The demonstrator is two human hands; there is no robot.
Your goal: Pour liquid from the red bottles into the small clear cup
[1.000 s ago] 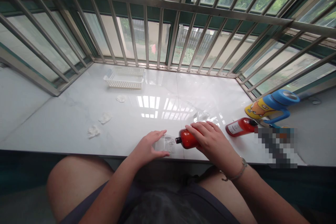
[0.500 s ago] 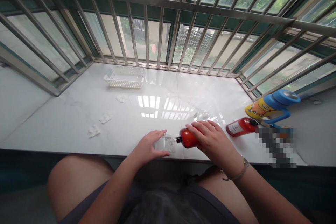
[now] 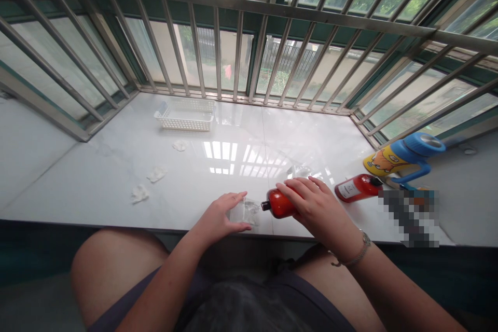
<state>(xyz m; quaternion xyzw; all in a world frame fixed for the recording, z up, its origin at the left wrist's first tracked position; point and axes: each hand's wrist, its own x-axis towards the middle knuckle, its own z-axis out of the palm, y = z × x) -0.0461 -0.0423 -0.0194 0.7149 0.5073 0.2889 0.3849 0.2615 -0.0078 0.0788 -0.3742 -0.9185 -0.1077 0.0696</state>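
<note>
My right hand [image 3: 314, 206] is wrapped round a red bottle [image 3: 278, 204], which is tilted to the left with its black threaded neck uncapped. Just left of that neck is a clear, see-through container [image 3: 249, 211] near the front edge of the tabletop. The thumb and fingers of my left hand [image 3: 218, 218] curve round its two sides. The container's exact shape and what is inside it are hard to make out. Part of the red bottle is hidden under my right fingers.
A second red bottle [image 3: 357, 188] with a white label lies at the right, beside a blue and yellow flask [image 3: 402, 153]. A white basket [image 3: 185, 123] sits at the back left. Crumpled white tissues [image 3: 140, 194] lie on the left. Metal bars [image 3: 241, 5] line the windows.
Almost nothing differs. My right hand and the tilted red bottle have shifted up very slightly; my left hand stays at the clear container.
</note>
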